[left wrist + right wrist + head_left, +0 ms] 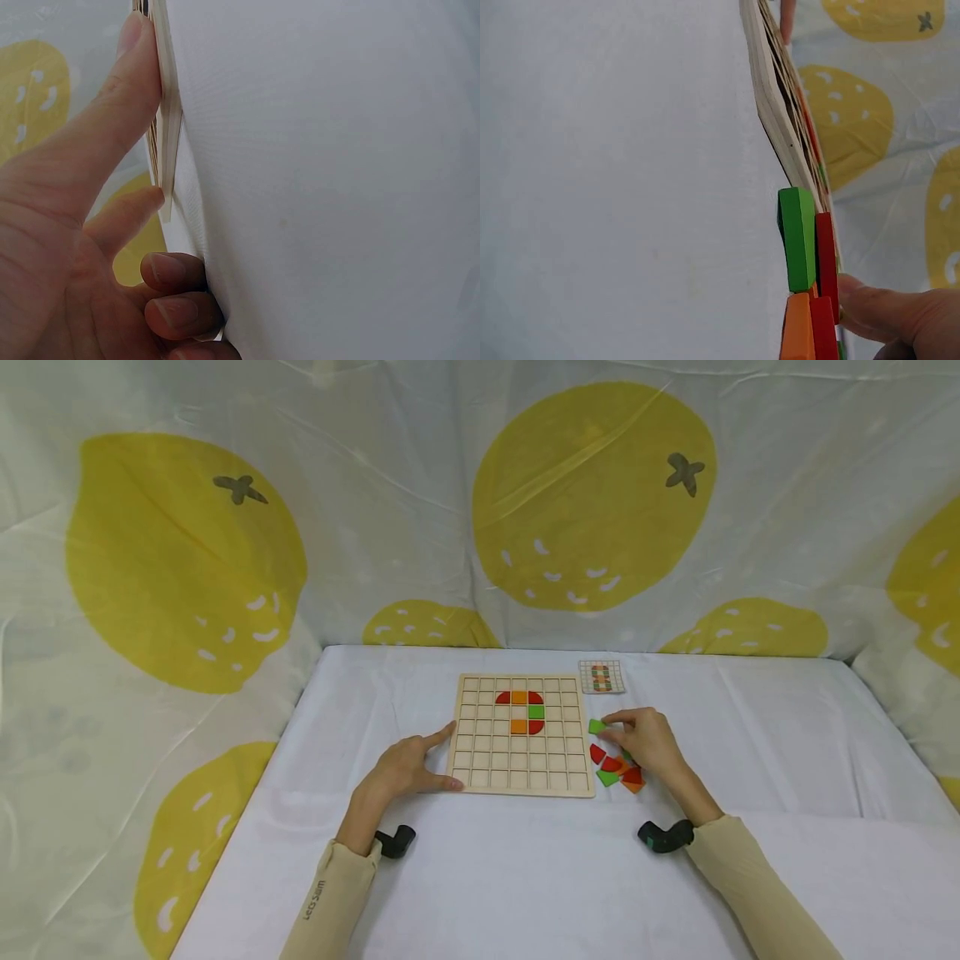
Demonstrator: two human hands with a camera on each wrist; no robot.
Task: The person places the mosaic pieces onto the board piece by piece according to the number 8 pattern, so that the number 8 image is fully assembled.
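Note:
A wooden grid board (pixel 498 762) lies on the white cloth with red, orange and green tiles set in its upper middle cells. My left hand (pixel 405 767) rests at its left side, thumb on the near corner and index finger against the left edge. In the left wrist view, the other fingers of the left hand (pixel 67 247) curl loosely beside the board. Right of the board, my right hand (pixel 643 739) pinches a green square tile (pixel 596 726) between thumb and fingertips. Below that hand is a loose pile of red quarter-round tiles (pixel 611 764), green and orange ones.
A small pattern card (pixel 601 677) lies by the board's top right corner, printed with a coloured grid figure. White cloth (pixel 517 877) covers the table. A lemon-print curtain (pixel 405 510) hangs behind and at the sides. Black wrist devices (pixel 666 837) sit near both sleeves.

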